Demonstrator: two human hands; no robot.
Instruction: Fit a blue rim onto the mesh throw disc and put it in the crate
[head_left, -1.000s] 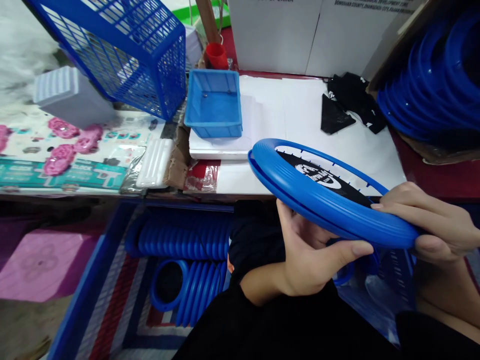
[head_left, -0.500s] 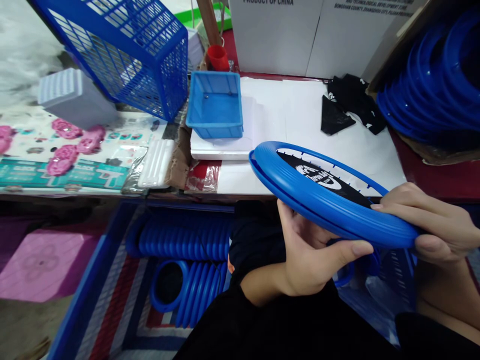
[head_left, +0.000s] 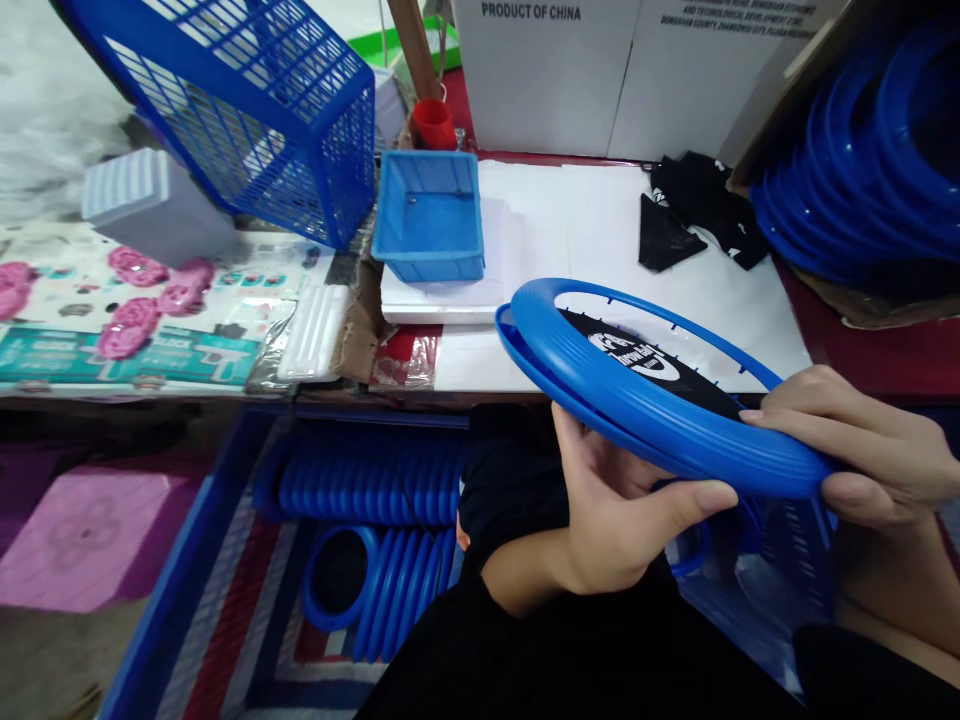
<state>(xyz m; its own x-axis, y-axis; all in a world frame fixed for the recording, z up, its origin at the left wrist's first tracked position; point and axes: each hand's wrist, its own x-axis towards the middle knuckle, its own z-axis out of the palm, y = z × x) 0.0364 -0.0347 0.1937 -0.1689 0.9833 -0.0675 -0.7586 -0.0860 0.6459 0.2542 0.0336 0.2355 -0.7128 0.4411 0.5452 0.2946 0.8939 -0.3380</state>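
Observation:
A round blue plastic ring frame with a black printed fabric centre is held tilted over the front edge of the table. Its upper and lower rings stand apart at the far left end and meet towards the right. From below, my left hand supports the frame, thumb along the near rim and fingers partly hidden beneath it. My right hand pinches the right end, fingers on top and thumb at the outer edge. Small blue pegs line the ring's inner edge.
Behind lie a blue bin, black fabric pieces and a box of blue rings. A blue basket leans at the left. Below the table edge, a crate holds stacked blue ring frames, beside a pink stool.
The gap between the two rings at the left end has widened as the upper ring lifted slightly. Both hands keep nearly the same hold, and the view has shifted a little.

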